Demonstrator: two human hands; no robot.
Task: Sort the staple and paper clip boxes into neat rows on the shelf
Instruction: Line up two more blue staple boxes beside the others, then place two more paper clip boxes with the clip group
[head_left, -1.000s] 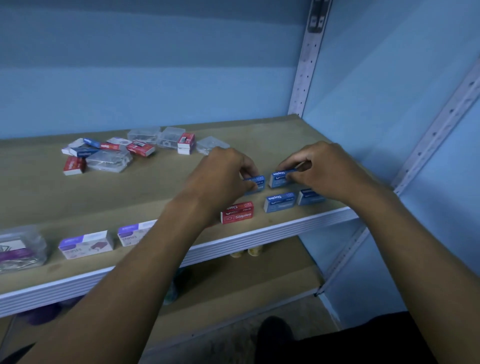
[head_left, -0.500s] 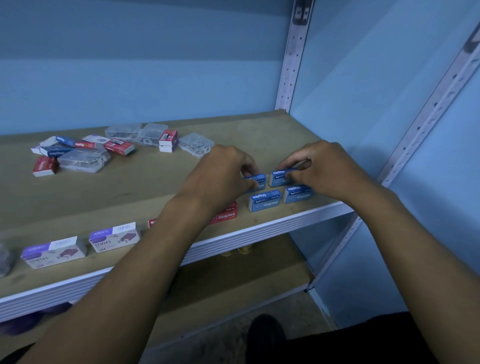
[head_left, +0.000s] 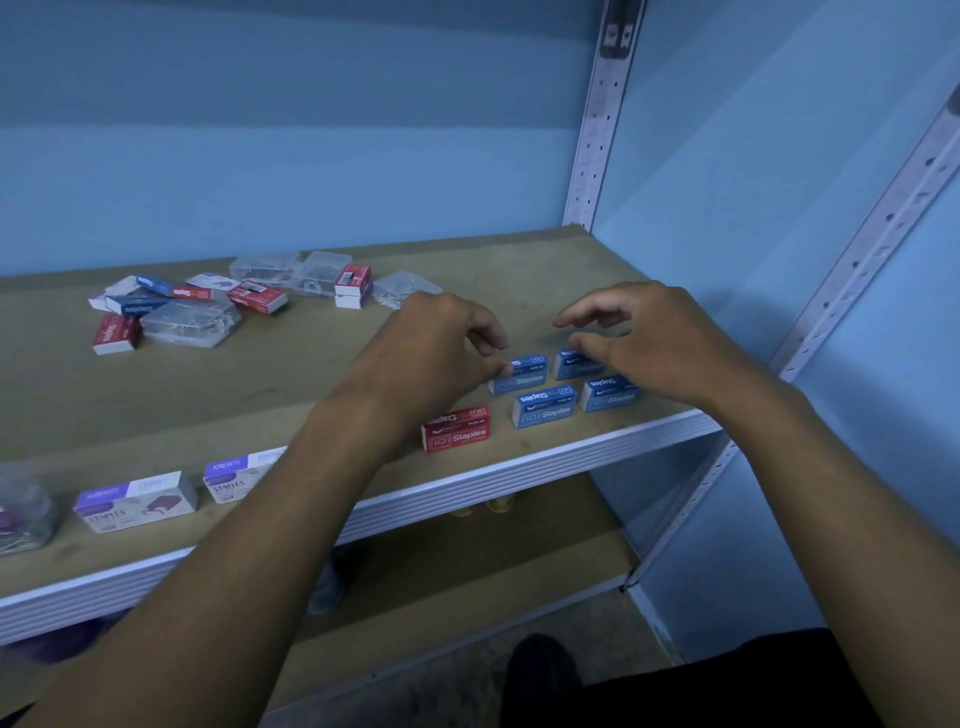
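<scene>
Partly hidden, four blue staple boxes — left hand, right hand loosely curled, gripping nothing, far pile blurry.

Four blue staple boxes, two purple-white boxes.

A storeroom or stockroom: a slotted metal rack upright at 1 o'clock, bare board shelf, plain blue walls, stationery boxes at 10 o'clock.

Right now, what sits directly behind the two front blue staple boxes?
Two more blue staple boxes form a second row. The right hand covers part of the right one; nothing shows behind them but bare shelf.
</scene>
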